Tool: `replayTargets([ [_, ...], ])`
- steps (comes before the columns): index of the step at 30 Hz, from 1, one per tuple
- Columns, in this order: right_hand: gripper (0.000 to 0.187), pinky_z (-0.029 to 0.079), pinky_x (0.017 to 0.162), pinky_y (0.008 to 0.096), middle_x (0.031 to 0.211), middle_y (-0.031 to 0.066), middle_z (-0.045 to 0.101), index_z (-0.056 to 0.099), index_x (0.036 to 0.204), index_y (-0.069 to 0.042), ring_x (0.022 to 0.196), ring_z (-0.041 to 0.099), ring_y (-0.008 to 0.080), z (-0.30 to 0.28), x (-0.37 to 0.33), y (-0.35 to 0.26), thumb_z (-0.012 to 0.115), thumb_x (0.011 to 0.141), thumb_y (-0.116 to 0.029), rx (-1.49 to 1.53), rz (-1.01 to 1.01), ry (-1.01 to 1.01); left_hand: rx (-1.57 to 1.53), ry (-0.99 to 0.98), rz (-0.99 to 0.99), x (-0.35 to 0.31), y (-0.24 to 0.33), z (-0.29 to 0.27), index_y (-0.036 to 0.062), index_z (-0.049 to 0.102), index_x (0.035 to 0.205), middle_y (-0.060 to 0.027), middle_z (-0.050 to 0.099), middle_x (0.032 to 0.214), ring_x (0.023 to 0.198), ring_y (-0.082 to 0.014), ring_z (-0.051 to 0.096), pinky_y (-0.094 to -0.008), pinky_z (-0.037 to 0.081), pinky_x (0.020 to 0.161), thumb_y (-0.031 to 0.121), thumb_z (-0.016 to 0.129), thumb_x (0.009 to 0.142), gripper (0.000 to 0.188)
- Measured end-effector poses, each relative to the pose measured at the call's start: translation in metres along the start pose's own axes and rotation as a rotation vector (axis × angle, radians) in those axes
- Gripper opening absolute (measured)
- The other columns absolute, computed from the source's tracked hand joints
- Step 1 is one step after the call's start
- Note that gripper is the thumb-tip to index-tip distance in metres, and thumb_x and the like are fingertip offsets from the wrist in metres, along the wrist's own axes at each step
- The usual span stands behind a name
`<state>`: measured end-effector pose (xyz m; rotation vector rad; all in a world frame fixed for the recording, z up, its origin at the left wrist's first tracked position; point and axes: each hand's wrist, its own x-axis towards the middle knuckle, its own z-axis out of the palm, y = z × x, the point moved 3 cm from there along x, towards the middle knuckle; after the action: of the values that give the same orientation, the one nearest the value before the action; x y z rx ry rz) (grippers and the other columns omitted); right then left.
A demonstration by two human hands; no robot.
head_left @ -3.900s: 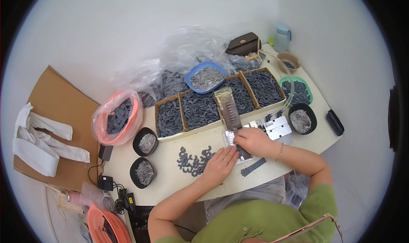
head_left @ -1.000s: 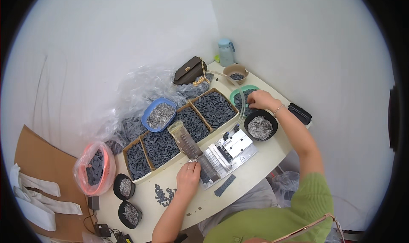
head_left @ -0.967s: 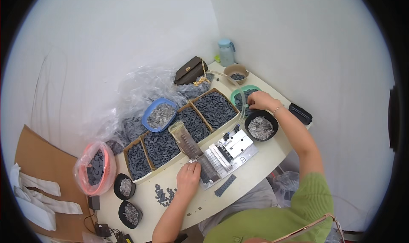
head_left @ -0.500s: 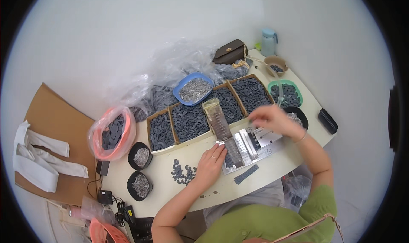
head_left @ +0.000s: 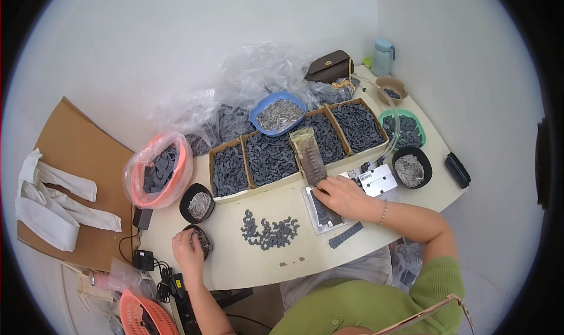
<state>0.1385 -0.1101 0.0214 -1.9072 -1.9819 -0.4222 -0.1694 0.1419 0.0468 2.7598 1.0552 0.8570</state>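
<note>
My left hand (head_left: pixel 189 254) is at the lower black bowl (head_left: pixel 205 241) of thin metal pins on the left. Its fingers are bent together over the pins; what they pinch is too small to see. My right hand (head_left: pixel 348 198) lies over the metal fixture (head_left: pixel 322 227), its fingers curled and pressed together at the slotted strip; anything in them is hidden. A clear slotted plastic strip (head_left: pixel 310 158) slants from the fixture up onto the box of dark grey parts. By the fixture's front edge lies a row of joined grey pieces (head_left: pixel 345 235).
A divided cardboard box (head_left: pixel 258 187) of grey parts stands behind, with a blue tray (head_left: pixel 254 117) of pins on it. Loose grey pieces (head_left: pixel 270 234) lie mid-table. Another black bowl (head_left: pixel 198 203), a pink basket (head_left: pixel 185 169), a right-hand black bowl (head_left: pixel 427 176) and a green tray (head_left: pixel 420 126) surround them.
My left hand has left the fixture and moved left to the lower black bowl. My right hand has come left and down onto the slotted strip. The view has shifted slightly.
</note>
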Motion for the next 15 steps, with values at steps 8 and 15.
replayTargets([
  [8, 0.031, 0.048, 0.083, 0.0354, 0.099, 0.0113, 0.057, 0.061, 0.106, 0.003, 0.094, 0.055, 0.0272, 0.007, -0.005, 0.004, 0.055, 0.077, -0.006, 0.117, 0.064, 0.017, 0.096, -0.268, -0.208, 0.004, -0.035, 0.004, 0.0003, 0.063, 0.079, -0.0165, 0.061, 0.083, 0.080, -0.0335, 0.061, -0.0414, 0.047, 0.071, 0.005, 0.070, 0.074, 0.011],
  [15, 0.030, 0.050, 0.078, 0.0356, 0.096, 0.0104, 0.058, 0.063, 0.104, 0.001, 0.092, 0.057, 0.0269, 0.008, 0.008, 0.010, 0.057, 0.076, -0.007, 0.138, 0.142, -0.131, 0.051, -0.234, -0.176, 0.001, -0.042, 0.004, 0.0006, 0.060, 0.075, -0.0151, 0.057, 0.076, 0.072, -0.0321, 0.058, -0.0420, 0.046, 0.066, 0.005, 0.070, 0.073, 0.011],
])
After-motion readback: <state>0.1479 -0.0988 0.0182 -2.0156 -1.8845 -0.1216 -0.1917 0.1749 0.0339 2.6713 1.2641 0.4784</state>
